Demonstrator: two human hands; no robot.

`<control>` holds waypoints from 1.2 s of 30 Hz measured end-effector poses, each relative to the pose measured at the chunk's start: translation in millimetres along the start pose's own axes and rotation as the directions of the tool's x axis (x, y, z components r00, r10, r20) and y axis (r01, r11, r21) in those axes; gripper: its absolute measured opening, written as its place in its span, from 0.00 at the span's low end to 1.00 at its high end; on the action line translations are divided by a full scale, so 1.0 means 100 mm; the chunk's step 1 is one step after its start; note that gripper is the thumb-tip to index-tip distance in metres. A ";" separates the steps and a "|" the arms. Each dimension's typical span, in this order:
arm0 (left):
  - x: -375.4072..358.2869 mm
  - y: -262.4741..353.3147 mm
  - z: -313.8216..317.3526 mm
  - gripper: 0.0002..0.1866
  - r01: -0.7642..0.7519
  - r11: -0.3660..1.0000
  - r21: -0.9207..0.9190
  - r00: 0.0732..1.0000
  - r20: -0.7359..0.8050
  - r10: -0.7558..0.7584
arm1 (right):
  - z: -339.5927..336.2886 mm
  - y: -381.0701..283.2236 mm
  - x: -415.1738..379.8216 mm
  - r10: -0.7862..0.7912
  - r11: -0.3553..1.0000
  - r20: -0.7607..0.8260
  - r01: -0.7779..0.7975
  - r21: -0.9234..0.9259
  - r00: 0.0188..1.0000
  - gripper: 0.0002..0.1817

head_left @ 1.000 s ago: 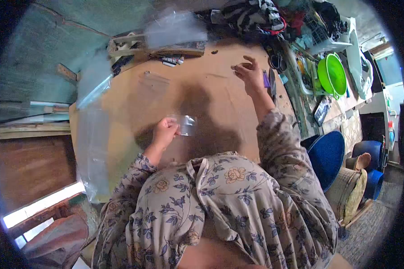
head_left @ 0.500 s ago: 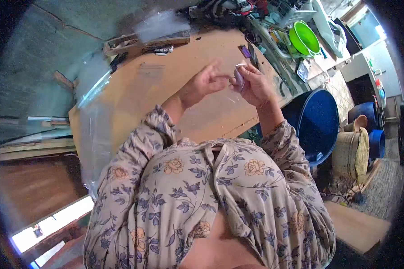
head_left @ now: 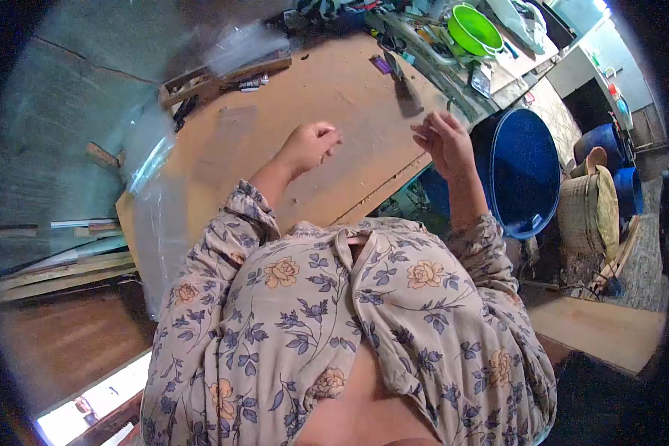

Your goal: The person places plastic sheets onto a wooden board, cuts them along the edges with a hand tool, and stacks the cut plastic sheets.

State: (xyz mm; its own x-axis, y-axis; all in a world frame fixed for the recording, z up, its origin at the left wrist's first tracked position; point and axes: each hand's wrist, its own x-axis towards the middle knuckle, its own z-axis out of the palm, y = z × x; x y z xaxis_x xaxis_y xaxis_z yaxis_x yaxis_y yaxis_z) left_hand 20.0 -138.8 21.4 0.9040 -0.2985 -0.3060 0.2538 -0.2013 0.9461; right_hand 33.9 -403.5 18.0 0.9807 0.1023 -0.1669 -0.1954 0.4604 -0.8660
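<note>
Over the wooden board tabletop (head_left: 223, 160), my left hand (head_left: 312, 146) is closed, its fingers curled in with thumb and fingertips together. Something small and pale may show at its fingertips, too small to name. My right hand (head_left: 446, 143) hovers near the board's right edge, its fingers bent and pressed together; what they hold, if anything, is hidden. The hands are well apart. Nearest to my right hand lies a dark, broad-bladed tool (head_left: 407, 98) that looks like a knife. Beyond it is a small purple packet (head_left: 381, 65).
Blue barrel (head_left: 524, 175) stands right of the board, with a woven basket (head_left: 578, 212) farther right. A green basin (head_left: 474, 31) sits on the cluttered side bench. Clear plastic (head_left: 245, 46) lies on a wooden ledge at the back, near a small dark-and-silver item (head_left: 253, 83).
My hands have moved apart, left hand to the left and right hand to the right. The small purplish, see-through item in my right hand no longer shows. The view has shifted slightly.
</note>
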 end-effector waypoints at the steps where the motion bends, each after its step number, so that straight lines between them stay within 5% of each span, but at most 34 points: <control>1: 0.04 -0.07 0.02 0.08 0.066 0.997 0.039 0.995 -0.083 -0.063 | -0.12 0.05 0.03 -0.009 1.000 0.017 0.009 0.003 1.000 0.04; 3: 0.14 -0.22 -0.05 0.08 0.136 0.988 0.070 0.978 -0.171 -0.122 | -0.27 0.10 0.07 0.011 0.999 -0.077 -0.014 -0.038 0.997 0.07; 5: 0.28 -0.45 -0.12 0.07 0.216 0.950 -0.227 0.943 -0.203 -0.263 | -0.40 0.09 0.14 0.037 0.998 -0.034 -0.038 -0.043 0.999 0.09; 11: 0.92 -0.70 -0.30 0.08 0.181 0.888 -0.423 0.884 -0.325 -0.336 | -0.53 0.02 0.51 0.179 0.974 -0.062 -0.186 -0.132 0.982 0.15; 15: 1.50 -0.59 -0.44 0.10 0.266 0.892 -0.365 0.821 -0.399 -0.408 | -0.57 0.12 0.88 0.179 0.975 -0.037 -0.182 -0.126 0.983 0.18; 17: 1.85 -0.70 -0.54 0.14 0.107 0.912 -0.395 0.798 -0.513 -0.316 | -0.58 0.11 1.04 0.193 0.969 -0.008 -0.192 -0.158 0.981 0.18; 21: 2.37 -0.66 -0.67 0.18 0.087 0.907 -0.413 0.791 -0.524 -0.315 | -0.52 0.11 1.27 0.249 0.960 0.036 -0.242 -0.138 0.968 0.19; 23: 2.52 -0.58 -0.66 0.27 0.107 0.921 -0.375 0.643 -0.680 -0.351 | -0.41 0.04 1.32 0.283 0.952 -0.003 -0.281 -0.121 0.959 0.20; 24: 2.50 -0.49 -0.64 0.27 0.116 0.918 -0.380 0.639 -0.678 -0.362 | -0.43 0.06 1.36 0.294 0.949 -0.006 -0.292 -0.122 0.956 0.20; 26: 2.42 -0.30 -0.58 0.31 0.300 0.942 0.149 0.692 -0.714 -0.107 | -0.44 0.09 1.46 0.272 0.951 0.127 -0.246 -0.188 0.954 0.21; 27: 2.38 -0.32 -0.55 0.29 0.099 0.911 0.400 0.842 -0.521 0.137 | -0.41 0.07 1.49 0.278 0.950 0.131 -0.252 -0.188 0.952 0.21; 29: 2.14 -0.15 -0.34 0.24 -0.058 0.988 0.142 0.979 -0.184 0.084 | -0.30 0.00 1.52 0.305 0.887 0.158 -0.220 -0.407 0.939 0.22; 30: 1.92 0.14 -0.11 0.20 0.118 0.943 -0.310 0.992 -0.001 -0.124 | -0.24 -0.01 1.53 0.312 0.885 0.164 -0.224 -0.408 0.936 0.22; 32: 1.71 0.32 0.25 0.15 0.043 0.999 -0.012 0.999 -0.008 -0.043 | -0.09 0.01 1.53 0.244 0.912 0.226 -0.143 -0.385 0.943 0.23; 36: 1.52 0.20 0.34 0.10 -0.140 0.990 -0.016 0.952 -0.276 0.130 | 0.06 0.06 1.49 0.157 0.923 0.291 -0.036 -0.382 0.944 0.23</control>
State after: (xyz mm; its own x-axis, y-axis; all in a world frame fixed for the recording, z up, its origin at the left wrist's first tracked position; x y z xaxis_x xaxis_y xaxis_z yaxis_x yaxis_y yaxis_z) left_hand 150.6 -219.6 -10.0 0.9889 -0.0533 -0.1388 0.1300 -0.1430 0.9811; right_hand 179.3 -380.2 -8.8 0.8914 0.4253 -0.1565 -0.2114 0.0847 -0.9737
